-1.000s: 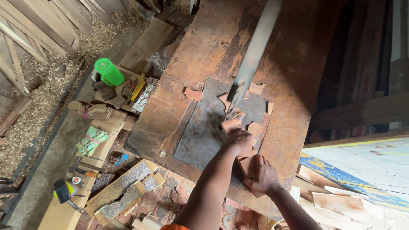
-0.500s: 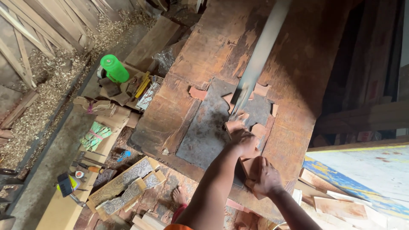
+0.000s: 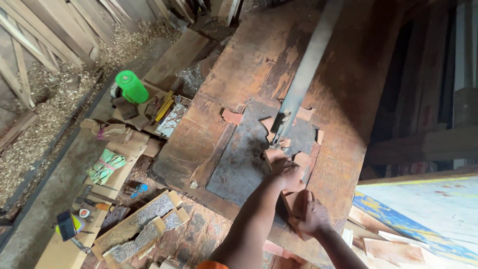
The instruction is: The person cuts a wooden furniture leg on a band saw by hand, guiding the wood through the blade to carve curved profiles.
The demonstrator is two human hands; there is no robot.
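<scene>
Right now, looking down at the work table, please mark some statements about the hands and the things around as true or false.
1. Both hands, left hand and right hand, rest on a wooden piece near the saw blade. True.
2. The green bottle stands on the metal plate. False: it stands among clutter left of the table.
3. Wood shavings lie on the floor. True.
4. The carved boards lie right of the hands. False: they lie to the left.
</scene>
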